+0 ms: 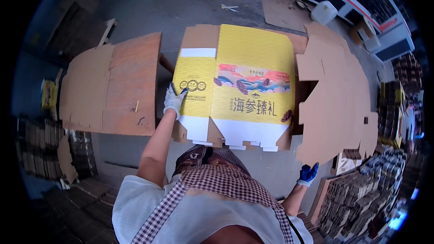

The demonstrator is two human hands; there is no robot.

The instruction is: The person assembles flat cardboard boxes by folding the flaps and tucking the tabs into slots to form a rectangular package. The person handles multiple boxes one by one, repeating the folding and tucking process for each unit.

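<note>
**boxnewbie:** So, working outward from the body. The right hand [308,173] hangs low by the hip in a blue-palmed glove, touching nothing. The fingers look loosely curled, but it's right at the picture's edge, so I can't tell if they're open or closed. The left hand [174,100] in a white glove lies flat on the left edge of the yellow carton blank [235,86], fingers spread and pressing down, not wrapped around anything. The blank lies unfolded on the bench [135,77], its white flaps hanging off the near edge toward the apron [212,180].

**foldguy:** One hand on one edge is my worry. I'd guess that if the hand pushes sideways, the blank skates across, since nothing pins the right side. Those near flaps overhang too, so a lean from the apron could crease them.

**boxnewbie:** What about the brown cardboard sheets [334,104] on the right?

**foldguy:** They sit just beside the blank, maybe slightly under its right edge. A slide that way could snag a flap on those cut-out notches and tear it. The brown sheet on the left [86,90] is also close to the pressing hand.

**boxnewbie:** Farther out there's a white jug [323,12] on the floor and bundled stacks [357,199] off to the right.

**foldguy:** Well apart, no trouble from those.
</note>
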